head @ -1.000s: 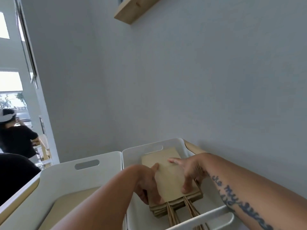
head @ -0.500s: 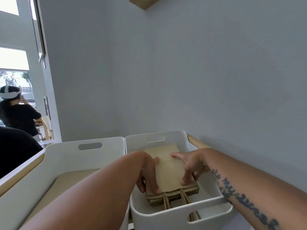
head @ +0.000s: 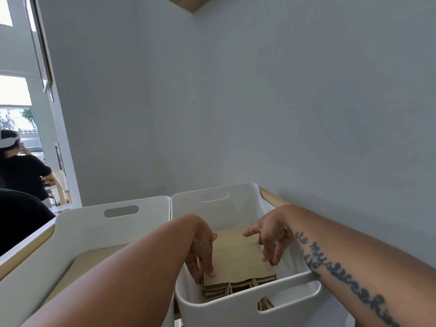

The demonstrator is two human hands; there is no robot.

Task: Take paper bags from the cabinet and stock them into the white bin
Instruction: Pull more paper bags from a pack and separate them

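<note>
1. Change: paper bags (head: 238,258), clamped between both hands half a second ago, now lie flat on the floor of the white bin (head: 247,294), and the grip has been let go.
2. Left hand (head: 200,251): fingers straight and pointing down, tips touching the stack's left edge, holding nothing.
3. Right hand (head: 269,241): fingers spread and loose over the right edge. Whether they touch the stack cannot be told.
4. Meaning: this batch looks stocked, and only squaring up seems to be left.
5. Bags: brown kraft, folded flat, several deep. Twisted paper handles point toward the bin's near wall, and the near edges are slightly uneven.

Forearm tattoo (head: 342,273), script unreadable
</note>
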